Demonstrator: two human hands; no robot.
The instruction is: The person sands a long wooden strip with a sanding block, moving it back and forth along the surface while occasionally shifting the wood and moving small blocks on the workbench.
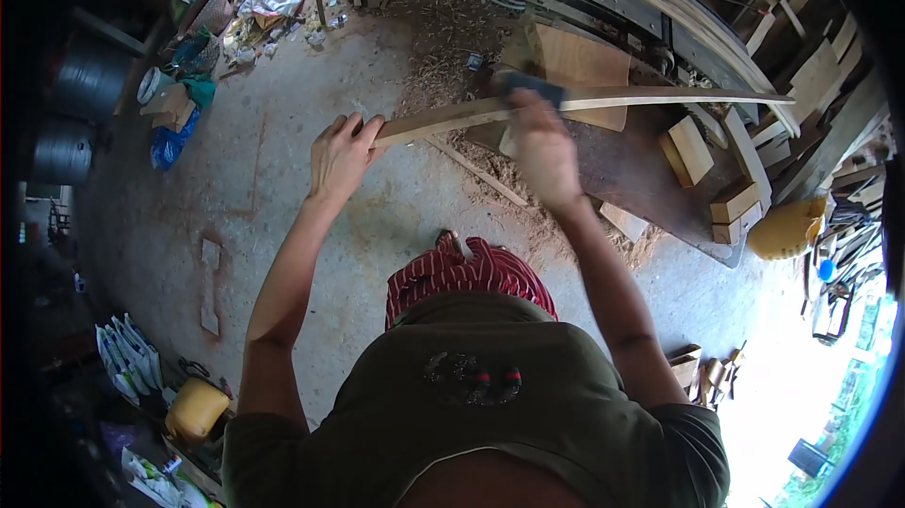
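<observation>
A long thin curved wooden strip (660,96) runs from centre-left to the far right, above the concrete floor. My left hand (341,155) grips its near end. My right hand (544,150), blurred, presses a dark block-shaped tool (530,86) against the strip's top edge near its middle. Wood shavings (490,169) lie on the floor beneath the strip. A dark plank (632,169) slopes down to the right under my right hand.
Small wooden blocks (691,152) rest on the dark plank. Stacked planks and timber (801,74) fill the right side. A yellow container (787,228) sits at right, another yellow jug (196,409) at lower left. Dark barrels (85,84) and litter lie at upper left.
</observation>
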